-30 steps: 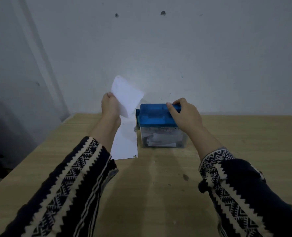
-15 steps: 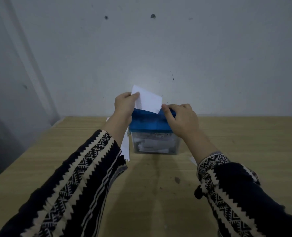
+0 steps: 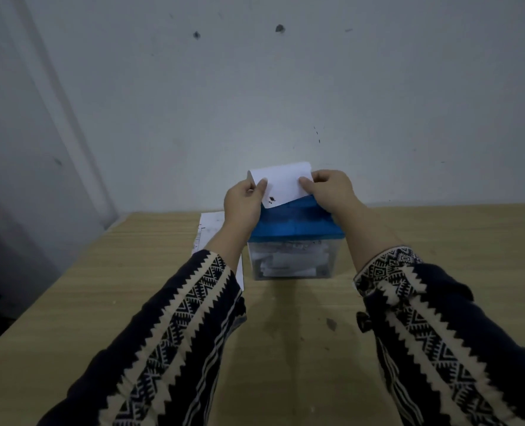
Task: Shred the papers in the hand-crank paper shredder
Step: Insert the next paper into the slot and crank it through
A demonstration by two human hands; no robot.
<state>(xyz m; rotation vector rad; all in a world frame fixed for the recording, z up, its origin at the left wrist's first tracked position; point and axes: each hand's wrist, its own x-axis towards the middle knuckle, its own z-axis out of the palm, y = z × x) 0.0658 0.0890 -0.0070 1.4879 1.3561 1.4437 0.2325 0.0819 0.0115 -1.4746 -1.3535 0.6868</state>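
A small shredder (image 3: pixel 295 229) with a blue lid and a clear bin stands on the wooden table (image 3: pixel 285 348) near the wall. White scraps lie inside the bin. A white paper slip (image 3: pixel 282 184) stands upright over the lid, its lower edge at the top of the blue lid. My left hand (image 3: pixel 242 204) pinches the slip's left edge. Its right edge is pinched by my right hand (image 3: pixel 328 190). The crank is hidden from view.
More white paper (image 3: pixel 212 229) lies flat on the table to the left of the shredder, partly under my left forearm. A grey wall stands right behind the table. The table's left edge runs diagonally at the left.
My left hand carried the slip from the left to above the lid. My right hand left the lid and took hold of the slip's right edge.
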